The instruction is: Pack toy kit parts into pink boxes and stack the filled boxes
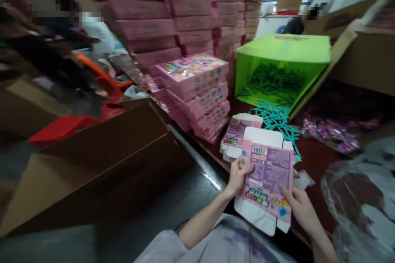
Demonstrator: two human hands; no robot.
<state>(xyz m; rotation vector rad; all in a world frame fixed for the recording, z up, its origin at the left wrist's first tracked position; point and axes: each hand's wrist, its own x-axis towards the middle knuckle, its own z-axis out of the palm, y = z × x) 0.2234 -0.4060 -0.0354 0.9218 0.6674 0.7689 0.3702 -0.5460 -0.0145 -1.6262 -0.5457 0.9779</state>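
Observation:
A pink and purple printed carton [268, 168] with its white end flaps folded out is held in front of my body. My left hand [237, 176] grips its left edge, thumb on the printed face. On the right edge, my right hand [300, 205] holds it with the thumb across the front; those fingers are mostly hidden behind. Just beyond lies a small pile of similar flattened cartons [236, 135] on the dark table [313, 172]. Teal strips [274, 117] are scattered past that pile.
Filled pink boxes [197, 78] are stacked at the table's left edge, with taller stacks behind. A lime-green box [284, 49] lies open towards me. Shiny purple packets [330, 131] and clear plastic [354, 197] are at right. A large cardboard box [101, 164] stands left; people are blurred beyond.

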